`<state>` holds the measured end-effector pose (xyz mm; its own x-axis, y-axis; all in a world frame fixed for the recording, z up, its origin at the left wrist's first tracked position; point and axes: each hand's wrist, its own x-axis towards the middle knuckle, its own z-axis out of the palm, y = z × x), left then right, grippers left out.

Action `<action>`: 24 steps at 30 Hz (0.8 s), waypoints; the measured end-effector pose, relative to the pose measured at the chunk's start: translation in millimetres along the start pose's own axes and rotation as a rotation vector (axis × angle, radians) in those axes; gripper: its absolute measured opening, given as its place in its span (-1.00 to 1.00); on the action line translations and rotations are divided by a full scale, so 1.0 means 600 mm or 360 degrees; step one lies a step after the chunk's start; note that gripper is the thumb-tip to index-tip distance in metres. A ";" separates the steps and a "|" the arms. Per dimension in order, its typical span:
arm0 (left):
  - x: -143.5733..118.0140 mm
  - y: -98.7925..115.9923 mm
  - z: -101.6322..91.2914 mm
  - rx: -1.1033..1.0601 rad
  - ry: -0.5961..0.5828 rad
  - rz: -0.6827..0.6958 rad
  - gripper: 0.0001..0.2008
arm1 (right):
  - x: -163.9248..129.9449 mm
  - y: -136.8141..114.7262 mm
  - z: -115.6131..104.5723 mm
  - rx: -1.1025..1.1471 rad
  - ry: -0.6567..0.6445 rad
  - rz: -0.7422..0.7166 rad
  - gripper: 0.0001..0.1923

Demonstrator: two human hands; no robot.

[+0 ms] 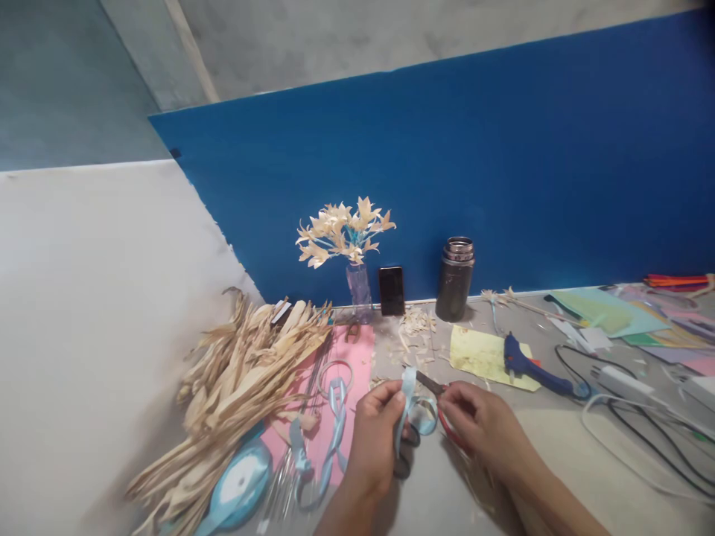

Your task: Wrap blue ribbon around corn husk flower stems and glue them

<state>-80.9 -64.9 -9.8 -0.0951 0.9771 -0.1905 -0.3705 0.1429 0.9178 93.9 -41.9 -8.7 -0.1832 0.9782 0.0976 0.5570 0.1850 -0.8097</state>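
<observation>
Over the counter (424, 510), well apart from its back edge, your left hand (378, 424) pinches the blue ribbon (410, 383) and your right hand (481, 423) holds red-handled scissors (429, 383). The ribbon seems light, soft, slippery; pinching its flat faces looks safest.

A blue board (474, 164) is spanning the rear of the worktop. In front of it, a clear vase (359, 290) is holding pale flowers (346, 231); a dark phone (392, 291) is standing upright just beside it, and a dark bottle (454, 286) is standing upright farther right. Pale scraps (416, 324) are lying near the phone. A blue glue gun (528, 365) is resting partly on a yellow sheet (472, 353). Coloured sheets (620, 316) are overlapping at far right, behind a white adapter (625, 382). Dried husks (234, 402) are lying heaped at left, beside a pink sheet (360, 357).
</observation>
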 end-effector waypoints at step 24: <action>-0.008 -0.018 0.016 -0.0476 -0.0025 -0.0111 -0.56 | -0.017 -0.027 0.000 0.0554 -0.0097 0.0106 -0.69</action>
<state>-67.6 -69.7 -15.1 -0.0464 0.9692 -0.2419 -0.6315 0.1591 0.7589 86.5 -54.9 3.6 -0.2099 0.9777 0.0117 0.2621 0.0678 -0.9627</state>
